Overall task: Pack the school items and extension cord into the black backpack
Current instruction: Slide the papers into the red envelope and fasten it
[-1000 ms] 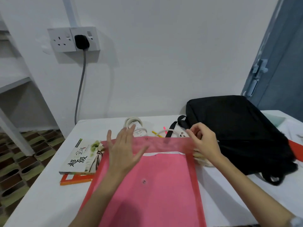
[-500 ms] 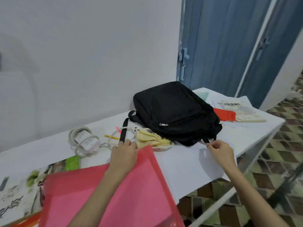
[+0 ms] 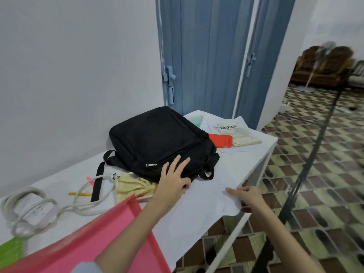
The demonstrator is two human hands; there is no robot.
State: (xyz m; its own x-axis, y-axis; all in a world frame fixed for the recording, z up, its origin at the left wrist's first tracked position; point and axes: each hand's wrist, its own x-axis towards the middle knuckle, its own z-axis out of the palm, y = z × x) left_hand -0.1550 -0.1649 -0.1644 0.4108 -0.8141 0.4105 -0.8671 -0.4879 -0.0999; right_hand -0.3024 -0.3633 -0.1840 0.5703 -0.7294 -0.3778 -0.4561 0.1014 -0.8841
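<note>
The black backpack (image 3: 157, 142) lies flat and zipped on the white table (image 3: 199, 229), by the wall. My left hand (image 3: 173, 179) rests open on its near edge, fingers spread. My right hand (image 3: 246, 197) is at the table's front edge, pinching a white sheet (image 3: 208, 200) that overhangs there. The coiled white extension cord (image 3: 35, 211) lies at the left. A pink folder (image 3: 94, 245) sits under my left forearm. A yellow pouch (image 3: 136, 187), a yellow pencil (image 3: 79, 193) and a pink pen (image 3: 89, 177) lie beside the backpack strap.
A red card (image 3: 221, 139) and booklets (image 3: 236, 133) lie on the table's far right end. A green book corner (image 3: 9, 251) shows at the bottom left. Blue folding doors (image 3: 206, 56) stand behind, and patterned floor tiles (image 3: 315, 194) lie to the right.
The view has swung right. My left hand left the pink folder and landed on the backpack. My right hand moved from the backpack's strap to the sheet at the table edge.
</note>
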